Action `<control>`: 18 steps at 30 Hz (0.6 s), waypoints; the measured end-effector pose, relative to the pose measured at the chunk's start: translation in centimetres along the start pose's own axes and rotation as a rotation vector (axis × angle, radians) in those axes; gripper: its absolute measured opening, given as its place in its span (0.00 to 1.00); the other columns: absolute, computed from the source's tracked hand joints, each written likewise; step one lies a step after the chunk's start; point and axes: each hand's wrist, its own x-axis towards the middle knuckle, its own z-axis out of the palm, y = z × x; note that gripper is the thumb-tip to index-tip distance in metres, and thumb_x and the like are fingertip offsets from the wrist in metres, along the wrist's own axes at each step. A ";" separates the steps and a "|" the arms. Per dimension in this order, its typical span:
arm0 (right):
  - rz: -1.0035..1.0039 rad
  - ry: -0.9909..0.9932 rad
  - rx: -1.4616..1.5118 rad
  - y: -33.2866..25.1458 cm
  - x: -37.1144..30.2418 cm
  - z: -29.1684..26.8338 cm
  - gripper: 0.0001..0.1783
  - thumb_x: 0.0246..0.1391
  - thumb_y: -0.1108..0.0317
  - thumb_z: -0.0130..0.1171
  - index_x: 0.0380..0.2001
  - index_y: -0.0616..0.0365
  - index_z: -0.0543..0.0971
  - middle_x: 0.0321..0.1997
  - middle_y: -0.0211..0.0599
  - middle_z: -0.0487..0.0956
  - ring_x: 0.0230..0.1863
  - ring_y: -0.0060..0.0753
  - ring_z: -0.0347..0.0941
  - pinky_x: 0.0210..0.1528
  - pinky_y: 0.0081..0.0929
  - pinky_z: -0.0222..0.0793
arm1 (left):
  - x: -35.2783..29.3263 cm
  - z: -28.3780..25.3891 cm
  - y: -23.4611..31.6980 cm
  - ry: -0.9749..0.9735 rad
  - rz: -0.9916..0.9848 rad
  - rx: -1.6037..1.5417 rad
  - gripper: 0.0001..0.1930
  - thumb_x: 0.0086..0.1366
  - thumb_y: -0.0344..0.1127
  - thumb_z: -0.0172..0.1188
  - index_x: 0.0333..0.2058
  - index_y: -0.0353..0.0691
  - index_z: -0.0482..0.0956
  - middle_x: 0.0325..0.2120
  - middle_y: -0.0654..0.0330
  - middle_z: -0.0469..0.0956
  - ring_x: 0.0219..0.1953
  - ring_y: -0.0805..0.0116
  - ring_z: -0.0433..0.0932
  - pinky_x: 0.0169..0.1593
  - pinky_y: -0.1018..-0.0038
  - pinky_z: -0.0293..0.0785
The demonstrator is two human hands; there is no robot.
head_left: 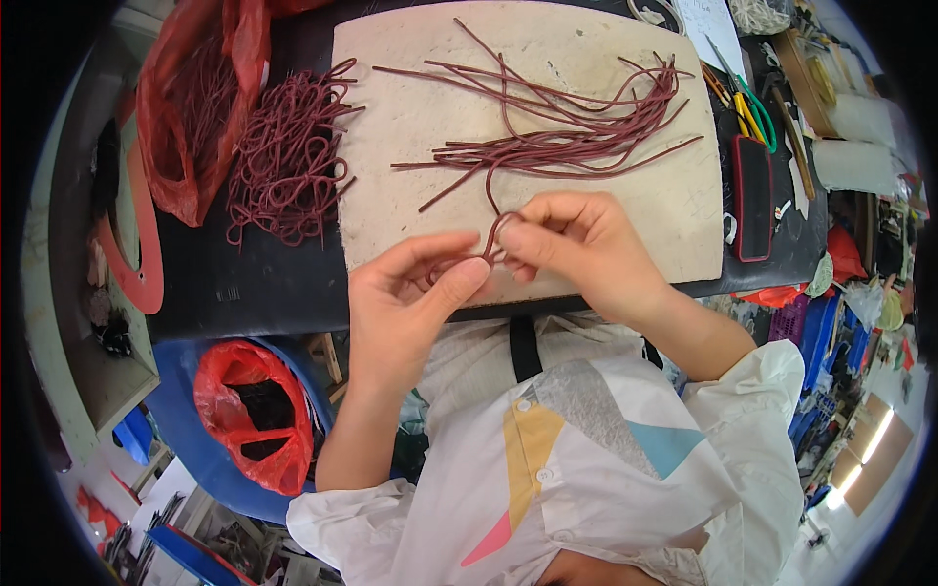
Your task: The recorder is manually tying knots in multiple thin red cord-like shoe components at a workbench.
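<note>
Both hands meet over the near edge of a pale board (410, 205), working a dark red cord (492, 195). My left hand (410, 288) pinches the cord between thumb and fingers. My right hand (567, 239), just to the right, grips a small loop of the same cord. One end of it runs up toward a loose bundle of dark red cords (586, 142) spread across the board. A tangled pile of looped cords (288, 156) lies at the board's left edge. Part of the held cord is hidden behind my fingers.
A red plastic bag (176, 176) with more cords stands at the far left. On the right lie green-handled scissors (757, 112) and a dark red-edged case (751, 195). Below the table at left, a blue bin (186, 391) holds a red bag (220, 376).
</note>
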 end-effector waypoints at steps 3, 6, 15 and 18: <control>-0.257 0.121 -0.327 0.2 -0.1 -0.2 0.07 0.48 0.68 0.58 0.27 0.60 0.77 0.26 0.27 0.74 0.28 0.19 0.68 0.31 0.20 0.64 | 0.3 -0.9 1.4 0.177 0.275 0.312 0.07 0.53 0.23 0.59 0.33 0.28 0.76 0.28 0.58 0.76 0.28 0.74 0.74 0.34 0.79 0.72; -0.881 0.359 -1.311 -1.3 1.9 -3.4 0.06 0.41 0.70 0.61 0.26 0.56 0.78 0.26 0.28 0.73 0.31 0.28 0.68 0.34 0.27 0.61 | 2.2 -4.1 3.8 0.478 0.667 0.807 0.06 0.51 0.25 0.61 0.31 0.33 0.78 0.26 0.61 0.76 0.28 0.73 0.73 0.34 0.78 0.69; -0.808 0.360 -1.405 -1.4 4.1 -4.0 0.04 0.38 0.69 0.61 0.21 0.54 0.78 0.25 0.26 0.72 0.34 0.31 0.65 0.37 0.29 0.56 | 3.7 -0.6 3.0 0.316 0.874 1.049 0.06 0.47 0.25 0.62 0.27 0.36 0.79 0.22 0.59 0.74 0.25 0.65 0.72 0.31 0.74 0.68; -0.796 0.396 -1.461 -1.5 4.6 -4.1 0.03 0.38 0.69 0.61 0.21 0.53 0.78 0.25 0.25 0.72 0.34 0.31 0.65 0.37 0.30 0.55 | 5.2 0.2 2.0 0.199 0.878 1.016 0.07 0.46 0.24 0.61 0.27 0.36 0.78 0.21 0.59 0.72 0.24 0.64 0.71 0.29 0.72 0.67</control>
